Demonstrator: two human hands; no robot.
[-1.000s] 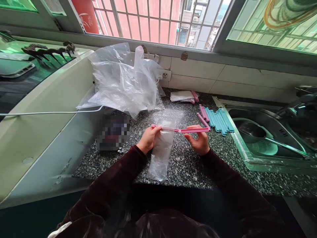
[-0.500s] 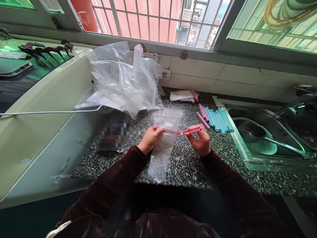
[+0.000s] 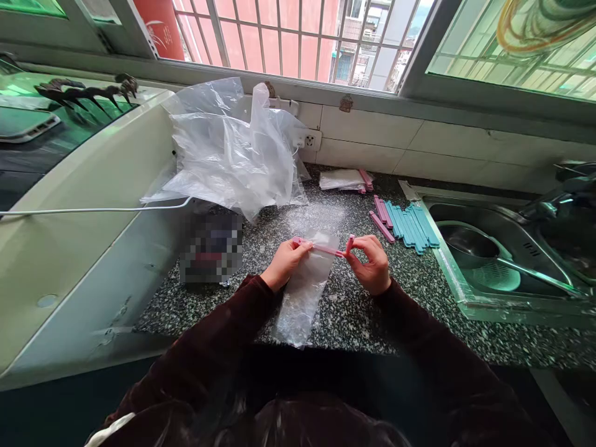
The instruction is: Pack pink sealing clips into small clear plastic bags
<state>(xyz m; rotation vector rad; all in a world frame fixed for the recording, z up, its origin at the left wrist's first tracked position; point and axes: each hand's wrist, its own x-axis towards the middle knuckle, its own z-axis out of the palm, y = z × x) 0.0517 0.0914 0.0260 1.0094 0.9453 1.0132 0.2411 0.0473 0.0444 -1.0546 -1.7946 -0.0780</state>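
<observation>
A pink bag sealing clip [image 3: 329,250] lies across the upper part of a small clear plastic bag [image 3: 305,292], whose lower end hangs toward the counter's front edge. My left hand [image 3: 285,262] pinches the clip's left end together with the bag. At the clip's right end, my right hand [image 3: 371,264] grips the hinged arm between thumb and fingers. That arm stands up at a steep angle to the other, so the clip is unfastened. The fingers partly hide both ends.
Several blue clips [image 3: 412,226] and pink clips [image 3: 382,226] lie right of my hands, beside a steel sink [image 3: 459,298] holding a pan. Behind are a stack of flat bags [image 3: 342,179] and a crumpled large plastic bag [image 3: 242,155]. A blurred-out dark object [image 3: 212,248] sits at left.
My right hand has swung the clip's free arm from nearly flat to upright, moving slightly left. The bag and my left hand have shifted a little to the right.
</observation>
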